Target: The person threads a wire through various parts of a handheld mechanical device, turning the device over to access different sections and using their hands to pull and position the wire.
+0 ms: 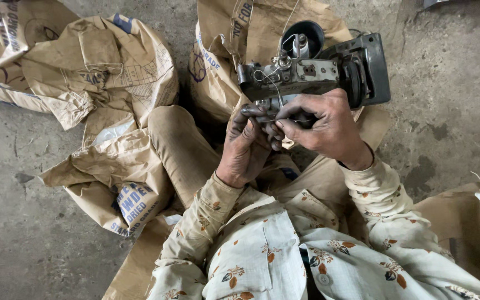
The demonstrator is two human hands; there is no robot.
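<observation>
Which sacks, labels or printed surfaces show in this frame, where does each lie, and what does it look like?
Crumpled sack pile: upper left on the concrete floor, tan paper, blue and dark print.
Folded sack: left of the person's knee, tan, with a blue-lettered white patch.
Upright sack: top centre behind the grey sewing machine, tan, blue print.
Plain sack: lower right, tan, torn edge, no print visible.
No screens or signs.

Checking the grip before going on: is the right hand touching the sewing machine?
Touching. The head view shows the right hand pressed against the underside of the portable bag-sewing machine, fingers curled at its base.
</observation>
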